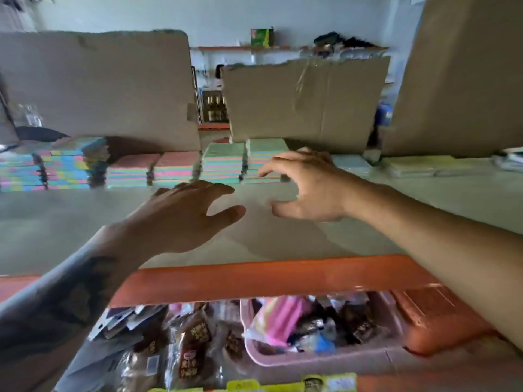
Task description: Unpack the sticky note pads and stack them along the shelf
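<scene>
The sticky note pads (181, 172) stand in a row of striped pastel stacks along the back of the grey shelf (56, 222), just in front of 2 upright cardboard sheets (96, 86). From the gap between those sheets, 2 low pink-topped stacks run leftward, and taller blue, yellow and pink stacks follow further left. Just right of the gap stand 2 green-topped stacks (240, 162), side by side and touching.

The left hand (181, 216) reaches over the shelf in front of the pads, palm down, fingers spread and straight, thumb out to the right; it holds nothing and is clear of the stacks. The right hand (305, 185) is just beside the rightmost green-topped stack, fingers and thumb curved wide apart in a loose claw. Its fingertips overlap the stack's front in the view, but whether they touch it cannot be told; nothing is held.

Right of the green-topped stacks, flat pale packets (410, 165) lie on the shelf. Below the shelf's orange front edge (268, 275), a pink tray (317, 360) holds wrapped items, with brown snack packets (192, 352) to its left.
</scene>
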Available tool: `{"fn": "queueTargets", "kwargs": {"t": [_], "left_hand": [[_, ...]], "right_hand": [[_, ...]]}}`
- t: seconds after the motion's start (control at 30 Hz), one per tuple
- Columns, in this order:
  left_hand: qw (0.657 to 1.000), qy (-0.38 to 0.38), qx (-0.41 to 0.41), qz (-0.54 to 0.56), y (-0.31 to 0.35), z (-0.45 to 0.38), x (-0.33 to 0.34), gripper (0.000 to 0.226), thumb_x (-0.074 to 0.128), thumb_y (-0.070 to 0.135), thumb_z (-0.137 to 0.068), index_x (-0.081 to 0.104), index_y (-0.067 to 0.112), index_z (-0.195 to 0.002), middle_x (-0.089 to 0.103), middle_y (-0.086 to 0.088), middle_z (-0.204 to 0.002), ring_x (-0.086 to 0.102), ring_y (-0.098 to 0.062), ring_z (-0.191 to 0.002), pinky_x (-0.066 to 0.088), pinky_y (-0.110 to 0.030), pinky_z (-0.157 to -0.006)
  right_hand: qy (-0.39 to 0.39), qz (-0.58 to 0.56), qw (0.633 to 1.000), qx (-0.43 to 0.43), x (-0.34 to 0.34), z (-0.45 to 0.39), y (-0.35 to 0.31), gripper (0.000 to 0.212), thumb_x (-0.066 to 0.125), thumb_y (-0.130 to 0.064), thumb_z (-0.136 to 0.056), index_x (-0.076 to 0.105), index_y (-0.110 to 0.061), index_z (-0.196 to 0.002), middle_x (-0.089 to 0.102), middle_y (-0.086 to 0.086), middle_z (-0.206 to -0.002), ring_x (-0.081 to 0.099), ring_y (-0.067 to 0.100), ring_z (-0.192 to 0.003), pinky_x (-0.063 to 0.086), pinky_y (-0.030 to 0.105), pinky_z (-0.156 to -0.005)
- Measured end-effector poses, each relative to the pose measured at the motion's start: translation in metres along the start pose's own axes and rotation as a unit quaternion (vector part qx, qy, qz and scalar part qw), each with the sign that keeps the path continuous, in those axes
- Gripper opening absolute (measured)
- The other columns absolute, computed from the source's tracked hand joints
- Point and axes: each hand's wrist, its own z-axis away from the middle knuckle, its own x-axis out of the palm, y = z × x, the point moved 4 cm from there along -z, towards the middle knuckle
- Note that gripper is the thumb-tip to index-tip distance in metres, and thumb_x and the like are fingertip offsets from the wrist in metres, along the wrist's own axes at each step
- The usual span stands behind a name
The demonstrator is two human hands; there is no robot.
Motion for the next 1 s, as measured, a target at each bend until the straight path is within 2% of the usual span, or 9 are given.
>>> {"fn": "queueTargets", "kwargs": {"t": [0.1,0.23,0.3,0.5,0.63,0.73,0.83,0.9,1.0], "left_hand": [[1.000,0.008,-0.001,0.016,0.035,-0.005,0.006,0.097,0.008,0.095,-0.068,0.040,0.048,-0.146,0.045,0.015,-0.154,0.044,-0.015,-0.141,0.036,-0.044,-0.115],[0.999,0.008,-0.012,0.037,0.070,-0.006,0.012,0.090,0.016,0.096,-0.072,0.041,0.049,-0.144,0.048,0.014,-0.152,0.046,-0.015,-0.138,0.037,-0.044,-0.114],[0.998,0.004,-0.024,0.052,0.084,-0.006,0.016,0.089,0.020,0.096,-0.070,0.042,0.050,-0.142,0.050,0.013,-0.150,0.048,-0.015,-0.136,0.038,-0.043,-0.112],[0.993,0.016,-0.042,0.113,0.099,-0.010,0.023,0.084,0.032,0.091,-0.063,0.051,0.050,-0.134,0.060,0.010,-0.139,0.055,-0.018,-0.128,0.043,-0.042,-0.107],[0.982,0.073,-0.015,0.172,0.102,-0.010,0.016,0.052,0.072,0.061,-0.081,0.062,0.043,-0.128,0.066,0.010,-0.129,0.057,-0.015,-0.121,0.044,-0.032,-0.098],[0.974,0.123,0.020,0.190,0.103,-0.010,0.012,0.041,0.080,0.036,-0.086,0.066,0.038,-0.124,0.067,0.017,-0.121,0.060,-0.009,-0.115,0.045,-0.028,-0.096],[0.959,0.176,0.042,0.220,0.105,-0.009,0.009,0.029,0.076,0.040,-0.084,0.071,0.033,-0.112,0.070,0.023,-0.103,0.063,0.003,-0.101,0.042,-0.011,-0.088],[0.942,0.197,0.055,0.265,0.106,-0.008,0.005,0.018,0.077,0.034,-0.086,0.072,0.027,-0.102,0.072,0.020,-0.093,0.067,0.004,-0.093,0.047,-0.013,-0.085],[0.913,0.190,0.075,0.352,0.102,-0.006,-0.001,0.011,0.077,0.009,-0.089,0.072,0.017,-0.094,0.076,0.005,-0.088,0.071,-0.003,-0.082,0.051,-0.017,-0.079]], "right_hand": [[-0.029,0.001,0.999,0.023,-0.012,0.025,0.035,0.060,0.067,-0.060,-0.078,0.055,-0.041,-0.134,0.053,-0.008,-0.143,0.045,0.023,-0.132,0.034,0.047,-0.111],[-0.082,0.076,0.990,0.083,-0.011,0.050,0.067,0.074,0.045,-0.092,-0.068,0.056,-0.040,-0.120,0.054,-0.005,-0.134,0.050,0.027,-0.125,0.042,0.046,-0.103],[-0.088,0.082,0.988,0.096,-0.007,0.057,0.072,0.077,0.046,-0.097,-0.069,0.057,-0.037,-0.118,0.055,-0.003,-0.129,0.054,0.027,-0.119,0.046,0.045,-0.098],[-0.039,-0.054,0.994,0.091,-0.005,0.059,0.073,0.046,0.070,-0.059,-0.077,0.064,-0.032,-0.114,0.062,-0.003,-0.116,0.059,0.022,-0.108,0.051,0.039,-0.091],[-0.014,-0.162,0.984,0.078,-0.012,0.065,0.073,0.044,0.075,-0.046,-0.078,0.062,-0.030,-0.117,0.062,-0.008,-0.117,0.060,0.015,-0.102,0.050,0.032,-0.085],[-0.008,-0.290,0.954,0.079,-0.018,0.066,0.070,0.035,0.076,-0.043,-0.075,0.066,-0.031,-0.107,0.066,-0.013,-0.104,0.062,0.014,-0.087,0.045,0.030,-0.074],[-0.015,-0.415,0.907,0.070,-0.021,0.068,0.064,0.032,0.066,-0.039,-0.069,0.071,-0.019,-0.094,0.062,-0.006,-0.077,0.054,0.017,-0.071,0.042,0.037,-0.069],[-0.027,-0.485,0.870,0.086,-0.021,0.070,0.061,0.026,0.065,-0.035,-0.077,0.070,-0.011,-0.087,0.056,0.000,-0.077,0.053,0.018,-0.064,0.044,0.040,-0.067],[-0.030,-0.535,0.838,0.103,-0.020,0.071,0.056,0.022,0.065,-0.040,-0.091,0.070,-0.019,-0.085,0.062,0.003,-0.079,0.060,0.025,-0.058,0.050,0.043,-0.065]]}}
